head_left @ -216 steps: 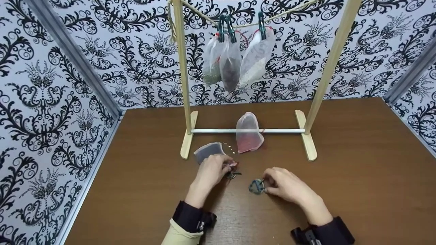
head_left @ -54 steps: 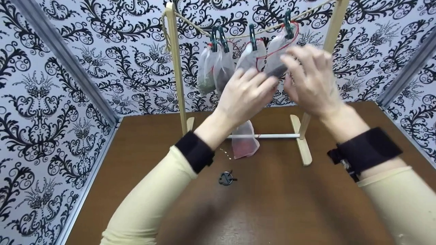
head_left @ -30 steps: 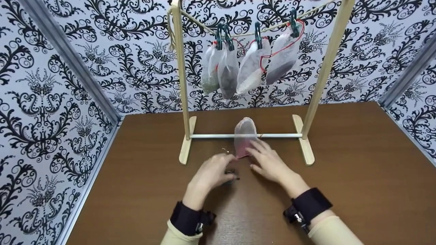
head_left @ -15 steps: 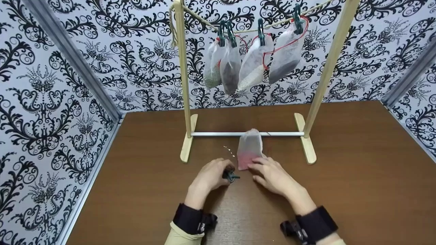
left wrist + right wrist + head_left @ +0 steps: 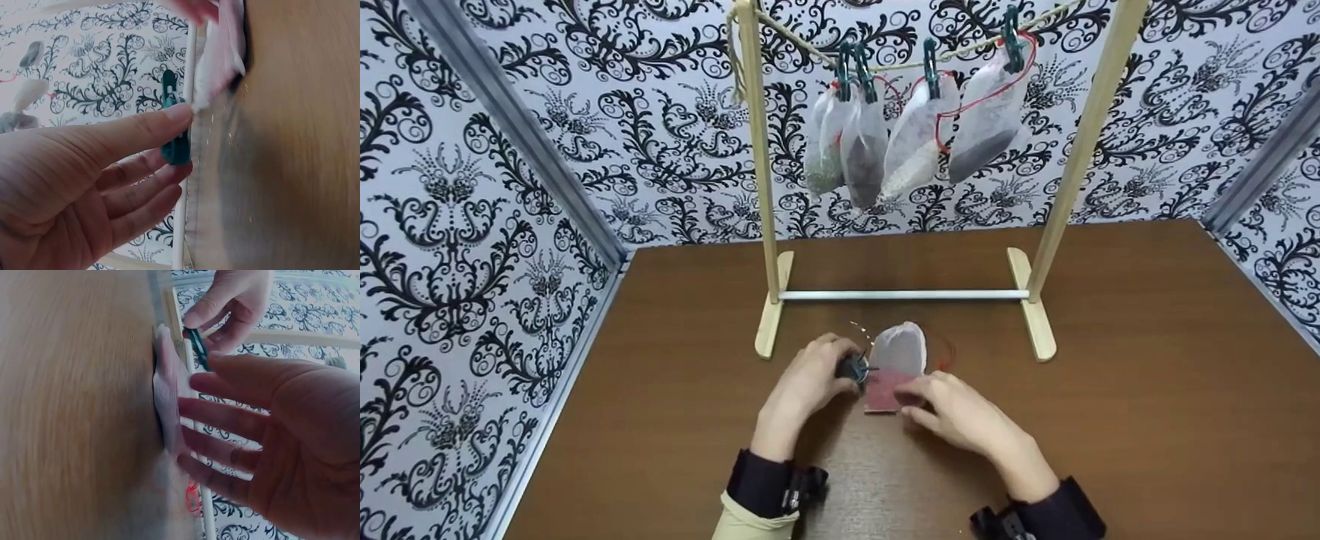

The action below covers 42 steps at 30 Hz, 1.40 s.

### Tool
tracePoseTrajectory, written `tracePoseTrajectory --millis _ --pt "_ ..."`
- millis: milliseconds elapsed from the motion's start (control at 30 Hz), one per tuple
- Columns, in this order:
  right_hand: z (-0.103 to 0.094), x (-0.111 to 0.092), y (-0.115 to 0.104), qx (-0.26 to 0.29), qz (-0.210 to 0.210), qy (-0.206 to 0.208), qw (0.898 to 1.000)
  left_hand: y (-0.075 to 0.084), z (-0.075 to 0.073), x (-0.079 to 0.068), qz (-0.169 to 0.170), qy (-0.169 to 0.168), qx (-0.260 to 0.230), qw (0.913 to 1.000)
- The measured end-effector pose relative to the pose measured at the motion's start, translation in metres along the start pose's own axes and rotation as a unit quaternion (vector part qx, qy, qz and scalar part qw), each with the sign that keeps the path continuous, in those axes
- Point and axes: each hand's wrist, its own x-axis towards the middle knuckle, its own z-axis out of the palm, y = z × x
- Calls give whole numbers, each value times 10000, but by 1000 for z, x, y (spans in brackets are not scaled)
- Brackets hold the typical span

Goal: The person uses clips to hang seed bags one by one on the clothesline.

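My left hand (image 5: 808, 373) pinches a dark green clothespin (image 5: 177, 147) between thumb and fingers, raised just over the table beside the pouch. A sheer white mesh pouch (image 5: 898, 352) with pink contents lies flat on the table between my hands, its red cord (image 5: 945, 351) trailing to the right. The fingertips of my right hand (image 5: 964, 412) rest on the pouch's pink lower part; in the right wrist view those fingers are fairly straight and spread along it. Several filled pouches, among them one with dark contents (image 5: 988, 120), hang by green clothespins from a rope (image 5: 975, 51).
A wooden stand with two posts (image 5: 763, 180) carries the rope, with a white crossbar (image 5: 840, 295) low between its feet. A few small pale grains (image 5: 861, 328) lie on the brown table (image 5: 675, 390). Patterned walls (image 5: 660, 150) enclose the back and sides.
A fourth pouch now hangs on the rope at the right. The pink pouch has slid toward me from under the crossbar with my right hand; my left hand has picked up the clothespin.
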Motion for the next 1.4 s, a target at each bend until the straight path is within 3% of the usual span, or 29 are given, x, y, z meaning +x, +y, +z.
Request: tracePoseTrajectory --millis 233,433,733,900,1233,1400 --pt "-4 2 8 444 3 1249 9912 14 8 6 547 156 -288 9980" --pt "-7 1 14 923 -297 1623 9820 24 15 11 554 0 -671 9962" --pt "-12 -3 24 881 -166 1391 9862 29 17 12 553 7 -690 9961" --pt "-11 -3 26 1015 -206 1516 9830 30 17 13 589 -141 -784 9951" --pt "-16 -6 32 1360 -386 1175 9830 27 17 12 616 -419 -1217 9898" --pt "-17 -8 39 1548 -97 992 9829 27 17 12 647 -377 -1221 9897"
